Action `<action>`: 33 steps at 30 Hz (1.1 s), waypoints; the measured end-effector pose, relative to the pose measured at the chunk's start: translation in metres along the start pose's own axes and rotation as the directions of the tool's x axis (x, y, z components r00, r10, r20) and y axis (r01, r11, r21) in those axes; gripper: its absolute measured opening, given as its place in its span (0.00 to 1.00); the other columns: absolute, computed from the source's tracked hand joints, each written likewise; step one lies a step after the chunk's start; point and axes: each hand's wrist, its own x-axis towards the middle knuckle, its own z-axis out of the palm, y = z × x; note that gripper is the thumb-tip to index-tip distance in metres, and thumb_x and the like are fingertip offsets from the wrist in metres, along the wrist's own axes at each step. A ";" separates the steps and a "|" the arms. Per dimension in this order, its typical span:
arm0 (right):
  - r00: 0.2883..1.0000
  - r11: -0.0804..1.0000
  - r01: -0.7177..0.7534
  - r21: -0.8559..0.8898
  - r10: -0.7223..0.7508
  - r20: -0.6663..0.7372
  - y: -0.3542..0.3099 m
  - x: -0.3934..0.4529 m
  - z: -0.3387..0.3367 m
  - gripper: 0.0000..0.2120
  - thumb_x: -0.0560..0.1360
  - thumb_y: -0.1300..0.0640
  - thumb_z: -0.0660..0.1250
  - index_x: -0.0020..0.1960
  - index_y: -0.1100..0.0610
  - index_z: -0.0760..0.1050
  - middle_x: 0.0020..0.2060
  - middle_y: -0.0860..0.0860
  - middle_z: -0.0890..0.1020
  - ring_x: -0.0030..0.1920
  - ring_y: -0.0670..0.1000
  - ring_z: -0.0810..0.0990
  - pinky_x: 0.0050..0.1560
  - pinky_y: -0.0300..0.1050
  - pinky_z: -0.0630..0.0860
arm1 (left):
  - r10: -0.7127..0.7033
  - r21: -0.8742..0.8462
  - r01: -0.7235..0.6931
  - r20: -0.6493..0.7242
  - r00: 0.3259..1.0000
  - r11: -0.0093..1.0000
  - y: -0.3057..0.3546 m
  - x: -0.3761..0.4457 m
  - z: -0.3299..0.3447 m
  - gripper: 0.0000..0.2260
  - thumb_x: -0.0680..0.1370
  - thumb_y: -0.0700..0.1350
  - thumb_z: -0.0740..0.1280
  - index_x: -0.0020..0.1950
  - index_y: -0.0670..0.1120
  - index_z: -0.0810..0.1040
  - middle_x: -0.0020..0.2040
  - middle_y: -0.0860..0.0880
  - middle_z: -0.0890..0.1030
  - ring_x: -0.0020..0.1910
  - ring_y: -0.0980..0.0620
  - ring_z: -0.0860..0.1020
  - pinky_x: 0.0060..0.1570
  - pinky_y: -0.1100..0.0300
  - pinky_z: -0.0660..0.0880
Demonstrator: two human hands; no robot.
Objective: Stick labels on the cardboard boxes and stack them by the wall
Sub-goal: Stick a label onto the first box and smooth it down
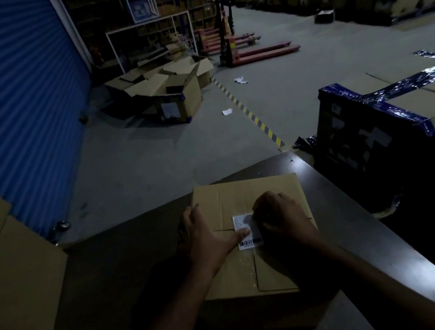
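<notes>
While the box point(253, 233) sits on the dark table point(364, 226), both hands work a white label point(246, 232) on its top flaps. The left hand point(202, 236) lies spread, thumb flat on the label. The right hand point(279, 216) curls its fingertips down onto the label's right edge (covering that side). The label's print is too dim to read.

A blue shutter point(14, 112) stands left. Pallet jacks point(258, 53) rest on the floor point(152, 161) beside hazard tape point(247, 110).
</notes>
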 end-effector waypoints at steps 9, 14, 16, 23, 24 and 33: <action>0.999 0.999 -0.042 0.015 0.042 0.004 -0.002 -0.002 0.001 0.13 0.72 0.44 0.72 0.50 0.40 0.69 0.49 0.39 0.71 0.50 0.44 0.74 0.47 0.43 0.80 | 0.004 -0.023 -0.004 -0.017 1.000 1.000 0.004 -0.004 -0.002 0.56 0.62 0.67 0.79 0.81 0.51 0.53 0.81 0.51 0.49 0.78 0.44 0.54 0.72 0.38 0.64; 0.999 0.997 -0.038 0.065 0.036 0.025 -0.007 -0.002 -0.003 0.12 0.74 0.49 0.71 0.54 0.46 0.72 0.52 0.42 0.72 0.51 0.43 0.75 0.45 0.36 0.79 | 0.017 0.010 -0.017 -0.042 0.999 1.000 0.003 -0.003 -0.003 0.57 0.61 0.68 0.78 0.81 0.50 0.54 0.81 0.52 0.47 0.79 0.44 0.50 0.73 0.38 0.60; 0.998 0.988 -0.049 0.143 0.043 0.047 -0.010 -0.002 -0.007 0.11 0.74 0.54 0.72 0.54 0.49 0.73 0.52 0.45 0.75 0.52 0.46 0.78 0.47 0.41 0.81 | 0.092 0.092 -0.084 -0.081 0.992 0.992 0.001 -0.001 -0.002 0.57 0.61 0.72 0.75 0.81 0.50 0.52 0.82 0.53 0.45 0.80 0.47 0.45 0.76 0.38 0.54; 0.995 0.979 -0.096 0.180 0.102 -0.021 -0.016 -0.043 -0.002 0.13 0.75 0.56 0.70 0.57 0.48 0.71 0.55 0.43 0.75 0.56 0.41 0.75 0.51 0.37 0.77 | 0.393 0.202 -0.422 0.167 0.904 0.884 0.017 0.025 -0.020 0.56 0.66 0.69 0.74 0.82 0.54 0.43 0.81 0.58 0.39 0.78 0.58 0.34 0.79 0.42 0.46; 0.995 0.991 -0.076 0.113 0.083 -0.061 -0.018 -0.053 0.004 0.13 0.75 0.55 0.70 0.57 0.47 0.71 0.54 0.41 0.74 0.56 0.41 0.72 0.54 0.37 0.74 | 0.407 0.216 -0.460 0.250 0.879 0.861 0.022 0.032 -0.025 0.56 0.66 0.69 0.74 0.82 0.54 0.42 0.81 0.58 0.38 0.78 0.59 0.34 0.79 0.42 0.46; 0.995 0.993 0.071 -0.091 -0.077 -0.063 -0.012 -0.045 0.002 0.11 0.73 0.49 0.71 0.52 0.45 0.72 0.50 0.36 0.73 0.54 0.40 0.70 0.50 0.31 0.66 | 0.281 0.353 -0.456 0.448 0.849 0.817 0.033 0.057 -0.035 0.57 0.66 0.72 0.72 0.82 0.49 0.45 0.83 0.50 0.46 0.81 0.49 0.45 0.77 0.49 0.41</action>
